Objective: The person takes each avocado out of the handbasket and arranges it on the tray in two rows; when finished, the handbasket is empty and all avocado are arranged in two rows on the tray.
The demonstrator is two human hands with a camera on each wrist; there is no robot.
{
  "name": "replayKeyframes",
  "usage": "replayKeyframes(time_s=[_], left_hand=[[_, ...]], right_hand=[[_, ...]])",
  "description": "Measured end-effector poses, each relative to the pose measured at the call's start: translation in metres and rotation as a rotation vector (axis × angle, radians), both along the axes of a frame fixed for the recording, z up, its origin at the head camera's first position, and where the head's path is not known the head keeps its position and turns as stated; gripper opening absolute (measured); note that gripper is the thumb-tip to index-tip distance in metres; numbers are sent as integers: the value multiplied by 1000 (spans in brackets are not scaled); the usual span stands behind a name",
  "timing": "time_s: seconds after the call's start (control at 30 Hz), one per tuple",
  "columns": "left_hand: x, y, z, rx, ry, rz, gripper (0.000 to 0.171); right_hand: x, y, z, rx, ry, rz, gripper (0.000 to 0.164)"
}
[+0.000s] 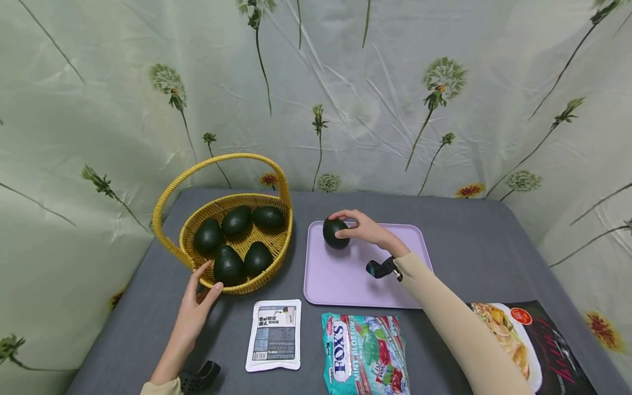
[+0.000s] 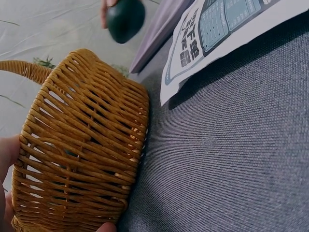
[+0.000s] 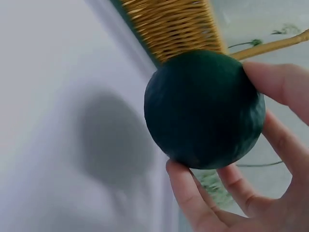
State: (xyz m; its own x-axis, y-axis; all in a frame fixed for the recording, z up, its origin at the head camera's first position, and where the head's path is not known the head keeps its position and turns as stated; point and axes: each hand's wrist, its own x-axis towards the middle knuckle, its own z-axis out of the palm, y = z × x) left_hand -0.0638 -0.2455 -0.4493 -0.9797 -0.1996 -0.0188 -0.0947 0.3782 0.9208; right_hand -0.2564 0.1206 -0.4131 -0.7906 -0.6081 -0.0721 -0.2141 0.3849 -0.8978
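Avocados (image 1: 237, 222) in basket (image 1: 279, 244), tray (image 1: 336, 280) to its right, one avocado (image 1: 332, 237) over tray, pouch (image 1: 274, 336) and candy bag (image 1: 365, 356) in front

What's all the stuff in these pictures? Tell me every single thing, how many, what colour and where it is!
Table: 1, grey, under everything
Backdrop: 1, pale green with dandelions, behind the table
Basket: 1, yellow, left on the table
Tray: 1, light purple, right of the basket
Avocados: 6, dark green, five in the basket, one held over the tray
Pouch: 1, white and grey, in front of the basket
Fox's bag: 1, mostly teal, in front of the tray
Food packet: 1, mostly black, front right
Wrist cameras: 2, black, one by each wrist
Sleeves: 2, beige, on the arms
Left fingers: one set, bare, at the basket's near rim
Right fingers: one set, bare, holding the sixth avocado
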Motion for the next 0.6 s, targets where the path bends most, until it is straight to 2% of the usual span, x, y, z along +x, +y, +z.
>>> replayKeyframes(time_s=[0.07, 0.2, 0.3, 0.43, 0.6], left_hand=[[0, 0, 0, -3, -3, 4, 66], [0, 0, -1, -2, -1, 8, 66], [0, 0, -2, -7, 7, 8, 65], [0, 0, -2, -8, 19, 7, 64], [-1, 0, -3, -13, 26, 4, 63]], right_hand=[[3, 2, -8, -2, -6, -17, 44], [16, -2, -1, 0, -33, -28, 44], [19, -7, -4, -2, -39, -37, 45], [11, -12, -24, -25, -7, -56, 48], [12, -17, -28, -11, 4, -64, 47]])
